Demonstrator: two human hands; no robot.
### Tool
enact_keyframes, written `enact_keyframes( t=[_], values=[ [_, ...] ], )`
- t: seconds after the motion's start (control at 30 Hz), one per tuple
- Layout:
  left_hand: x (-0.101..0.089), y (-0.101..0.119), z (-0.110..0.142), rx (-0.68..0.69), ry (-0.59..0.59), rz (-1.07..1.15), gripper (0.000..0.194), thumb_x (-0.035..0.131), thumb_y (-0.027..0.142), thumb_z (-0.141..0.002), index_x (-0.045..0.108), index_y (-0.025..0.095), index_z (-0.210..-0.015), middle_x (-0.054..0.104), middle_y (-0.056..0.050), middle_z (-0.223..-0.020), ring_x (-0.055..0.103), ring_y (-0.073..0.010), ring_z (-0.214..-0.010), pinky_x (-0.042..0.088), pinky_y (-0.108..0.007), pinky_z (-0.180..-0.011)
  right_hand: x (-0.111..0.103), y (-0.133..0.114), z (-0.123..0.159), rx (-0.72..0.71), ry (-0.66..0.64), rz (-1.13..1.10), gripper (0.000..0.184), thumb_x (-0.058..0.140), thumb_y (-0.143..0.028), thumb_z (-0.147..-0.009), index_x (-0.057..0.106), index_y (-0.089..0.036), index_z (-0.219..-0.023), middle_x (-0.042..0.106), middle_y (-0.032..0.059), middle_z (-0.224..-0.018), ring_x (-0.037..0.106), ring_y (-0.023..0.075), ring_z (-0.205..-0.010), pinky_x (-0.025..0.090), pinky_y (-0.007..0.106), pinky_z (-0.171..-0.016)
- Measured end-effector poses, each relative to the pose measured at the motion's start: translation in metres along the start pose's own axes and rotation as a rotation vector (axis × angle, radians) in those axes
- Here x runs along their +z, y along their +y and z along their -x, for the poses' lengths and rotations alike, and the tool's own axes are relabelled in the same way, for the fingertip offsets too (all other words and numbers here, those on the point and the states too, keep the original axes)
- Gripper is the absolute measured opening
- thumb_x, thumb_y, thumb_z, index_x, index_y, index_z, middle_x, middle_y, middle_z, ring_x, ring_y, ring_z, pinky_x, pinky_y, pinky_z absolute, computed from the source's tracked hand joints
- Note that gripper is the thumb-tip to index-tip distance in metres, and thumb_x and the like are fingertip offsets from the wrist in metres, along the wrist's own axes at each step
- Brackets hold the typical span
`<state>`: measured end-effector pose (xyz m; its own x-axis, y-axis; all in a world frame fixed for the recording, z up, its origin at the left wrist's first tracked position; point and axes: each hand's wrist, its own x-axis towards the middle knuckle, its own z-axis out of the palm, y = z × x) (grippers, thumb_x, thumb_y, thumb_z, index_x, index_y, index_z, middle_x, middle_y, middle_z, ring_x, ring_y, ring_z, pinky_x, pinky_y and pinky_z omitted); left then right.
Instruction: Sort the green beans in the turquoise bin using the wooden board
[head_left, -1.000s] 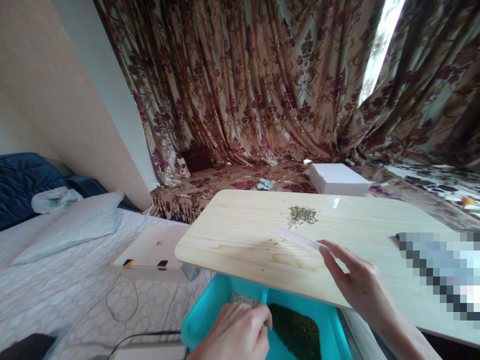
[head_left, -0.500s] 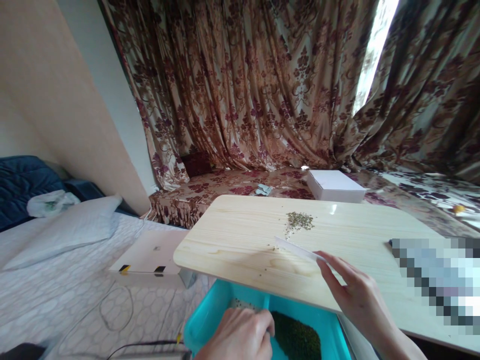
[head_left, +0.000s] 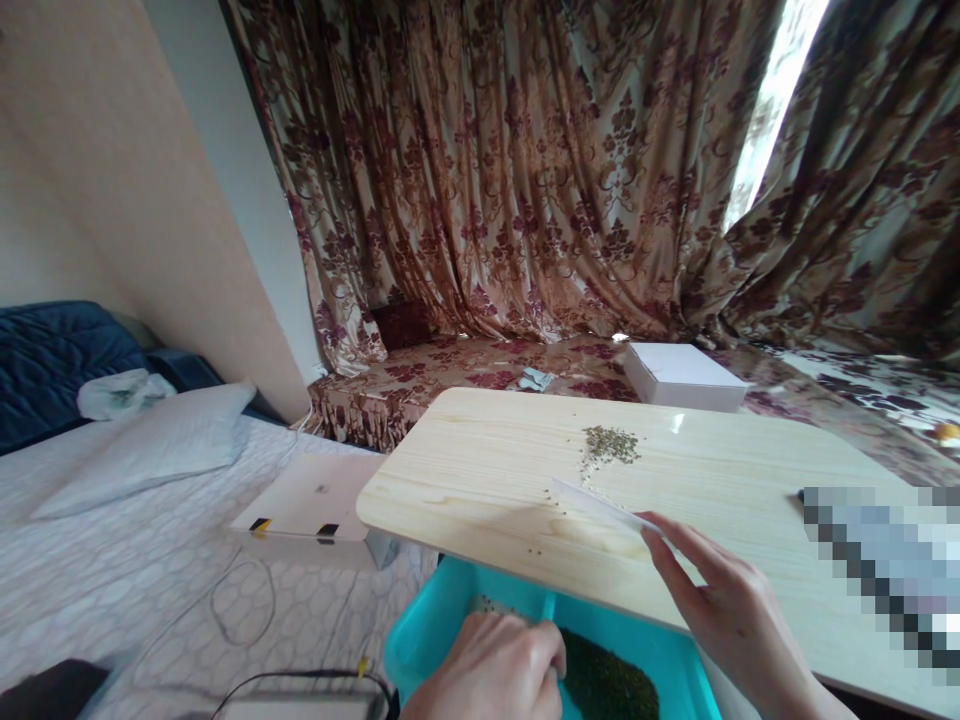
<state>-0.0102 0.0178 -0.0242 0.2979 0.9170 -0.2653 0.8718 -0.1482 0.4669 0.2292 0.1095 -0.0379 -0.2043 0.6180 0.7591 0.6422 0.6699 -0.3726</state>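
Note:
My right hand (head_left: 724,590) pinches a thin white card (head_left: 596,507) by its right end. The card is tilted, its long lower edge at or just above the light wooden tabletop (head_left: 450,460). Beyond it lies a pile of small green-brown seeds (head_left: 611,444), with a few whitish grains trailing toward the card. Several stray seeds dot the wood on the near side. Below the table edge, my left hand (head_left: 491,665) is closed over the divider of a turquoise tray (head_left: 420,635). A dark green heap of seeds (head_left: 611,680) fills part of the right compartment; whitish grains with dark specks show in the left.
A pixelated screen-like object (head_left: 877,560) lies on the table at right. Behind the table is a white box (head_left: 682,375) by the curtains. To the left, a flat white box (head_left: 315,500), a looped cable (head_left: 244,600) and a pillow (head_left: 165,440) are on the bed.
The card has shifted slightly toward me, and more whitish grains show between it and the pile. Another stray seed is now near the front edge. My left hand stays on the tray.

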Motion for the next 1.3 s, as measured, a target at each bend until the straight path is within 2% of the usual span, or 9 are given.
enact_keyframes(
  t=[0.17,0.37,0.6,0.8,0.93,1.13,1.3],
  values=[
    [-0.004,0.003,0.000,-0.007,-0.026,-0.001,0.036,0.044,0.018,-0.092,0.072,0.021,-0.114,0.072,-0.009,-0.114,0.062,-0.0291,-0.115,0.046,-0.038,-0.102,0.001,-0.004,0.003,-0.022,-0.018,-0.011,0.025,0.054,-0.030,-0.099,0.078,-0.027,-0.098,0.085,0.0017,-0.092,0.081,0.0183,-0.075,0.064,0.021,-0.070],
    [-0.010,0.015,-0.002,-0.013,-0.093,-0.050,0.038,0.043,0.017,-0.092,0.073,0.018,-0.117,0.072,-0.012,-0.113,0.063,-0.0309,-0.113,0.047,-0.041,-0.102,0.006,-0.005,0.018,0.015,-0.041,-0.064,0.025,0.055,-0.031,-0.100,0.079,-0.027,-0.101,0.085,0.0017,-0.101,0.082,0.0177,-0.078,0.064,0.019,-0.072],
    [-0.020,0.037,-0.005,-0.036,-0.174,-0.084,0.042,0.041,0.016,-0.095,0.074,0.016,-0.121,0.072,-0.016,-0.115,0.061,-0.0345,-0.117,0.047,-0.043,-0.101,0.015,-0.002,0.008,0.080,-0.026,-0.074,0.028,0.053,-0.035,-0.100,0.080,-0.027,-0.103,0.085,0.0022,-0.095,0.082,0.0203,-0.079,0.066,0.026,-0.074],
    [-0.022,0.043,-0.008,0.004,-0.215,-0.105,0.043,0.041,0.015,-0.094,0.073,0.013,-0.122,0.071,-0.018,-0.117,0.062,-0.0351,-0.117,0.046,-0.044,-0.103,0.015,-0.004,0.010,-0.014,-0.039,-0.071,0.026,0.054,-0.029,-0.100,0.080,-0.027,-0.103,0.085,0.0021,-0.096,0.081,0.0178,-0.079,0.065,0.021,-0.071],
    [-0.017,0.034,-0.004,-0.005,-0.163,-0.087,0.042,0.041,0.016,-0.093,0.074,0.016,-0.120,0.072,-0.016,-0.116,0.062,-0.0339,-0.116,0.045,-0.043,-0.103,0.015,-0.004,0.002,-0.031,0.004,-0.027,0.026,0.053,-0.028,-0.100,0.079,-0.026,-0.103,0.085,0.0029,-0.093,0.081,0.0178,-0.078,0.064,0.021,-0.071],
    [-0.014,0.003,0.005,-0.060,-0.097,-0.093,0.038,0.043,0.012,-0.091,0.071,0.020,-0.115,0.073,-0.010,-0.115,0.063,-0.0292,-0.115,0.045,-0.039,-0.103,0.028,-0.003,-0.013,-0.039,0.012,0.028,0.030,0.050,-0.029,-0.101,0.080,-0.025,-0.102,0.085,0.0036,-0.089,0.081,0.0191,-0.074,0.063,0.023,-0.066],
    [-0.015,-0.017,0.015,-0.047,-0.037,-0.103,0.032,0.040,0.015,-0.098,0.068,0.021,-0.113,0.072,-0.008,-0.114,0.064,-0.0281,-0.111,0.046,-0.040,-0.101,0.036,-0.005,-0.011,-0.064,0.009,0.062,0.033,0.047,-0.030,-0.101,0.079,-0.022,-0.101,0.085,0.0058,-0.087,0.081,0.0198,-0.071,0.063,0.024,-0.061]
  ],
)
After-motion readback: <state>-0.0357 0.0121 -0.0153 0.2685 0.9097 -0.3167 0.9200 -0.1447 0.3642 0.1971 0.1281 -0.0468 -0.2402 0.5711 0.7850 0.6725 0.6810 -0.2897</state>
